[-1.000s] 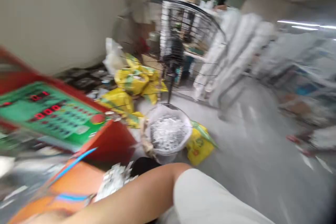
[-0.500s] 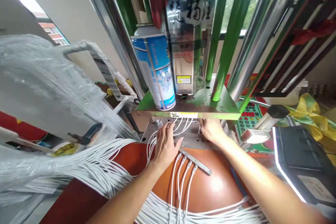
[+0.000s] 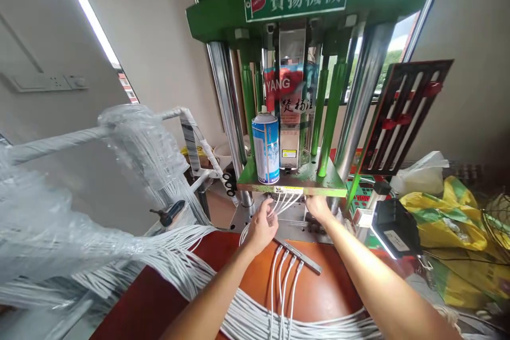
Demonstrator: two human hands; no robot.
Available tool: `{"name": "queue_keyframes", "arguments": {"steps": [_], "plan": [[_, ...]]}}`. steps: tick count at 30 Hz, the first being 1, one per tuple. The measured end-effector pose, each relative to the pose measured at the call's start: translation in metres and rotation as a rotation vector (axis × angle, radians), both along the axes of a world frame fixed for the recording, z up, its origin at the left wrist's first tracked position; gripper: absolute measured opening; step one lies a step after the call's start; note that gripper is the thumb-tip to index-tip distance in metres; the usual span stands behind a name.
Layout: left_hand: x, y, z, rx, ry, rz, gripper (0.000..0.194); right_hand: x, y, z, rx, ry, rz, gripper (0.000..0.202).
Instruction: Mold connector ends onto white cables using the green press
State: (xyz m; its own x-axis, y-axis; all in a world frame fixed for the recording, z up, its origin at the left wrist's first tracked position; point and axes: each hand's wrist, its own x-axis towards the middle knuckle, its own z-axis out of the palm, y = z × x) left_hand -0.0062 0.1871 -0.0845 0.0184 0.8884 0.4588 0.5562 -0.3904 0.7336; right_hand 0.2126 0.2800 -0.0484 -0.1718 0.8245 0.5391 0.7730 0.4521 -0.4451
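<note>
My left hand (image 3: 263, 226) is closed around white cables (image 3: 287, 203) that run under the green press plate (image 3: 295, 187). Under the plate's right front edge is my right hand (image 3: 317, 207); its fingers are hidden there. On the orange-brown surface (image 3: 330, 289), just below my hands, lies a metal bar (image 3: 300, 256) with several white cable ends set in it. A large bundle of white cables (image 3: 255, 311) curves across the front of that surface. A blue and white spray can (image 3: 266, 147) stands upright on the plate.
At the left, plastic-wrapped cables (image 3: 135, 143) hang over a white frame (image 3: 199, 138). A black lamp-like box (image 3: 396, 228) stands right of my right forearm. Behind it are a green control panel (image 3: 360, 196) and yellow-green sacks (image 3: 434, 218). Steel columns (image 3: 227, 95) flank the press.
The view has tilted up and back, showing more of the press. My left hand has gone from spread fingers beside the cables to closed around them. My right hand stays under the plate's edge.
</note>
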Motion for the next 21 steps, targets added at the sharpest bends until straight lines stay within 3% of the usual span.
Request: {"name": "queue_keyframes", "arguments": {"steps": [3, 4, 9, 12, 16, 21], "plan": [[-0.006, -0.033, 0.028, -0.273, -0.078, -0.346, 0.04, 0.01, -0.033, -0.016, -0.009, 0.075, -0.009, 0.026], [-0.006, -0.047, 0.036, -0.333, -0.061, -0.402, 0.036, 0.012, -0.046, -0.022, -0.017, 0.09, -0.008, 0.025], [0.016, -0.127, 0.056, -0.306, 0.138, -0.191, 0.04, 0.013, -0.107, -0.047, -0.086, 0.11, -0.063, 0.025], [0.027, -0.165, 0.064, -0.252, 0.275, -0.247, 0.035, 0.017, -0.12, -0.058, -0.15, 0.111, -0.121, 0.022], [0.023, -0.187, 0.08, -0.163, 0.345, -0.38, 0.038, 0.036, -0.121, -0.06, -0.267, 0.114, -0.068, 0.022], [0.011, -0.191, 0.101, -0.048, 0.38, -0.458, 0.037, 0.052, -0.155, -0.034, -0.406, 0.211, 0.075, 0.046]]}}
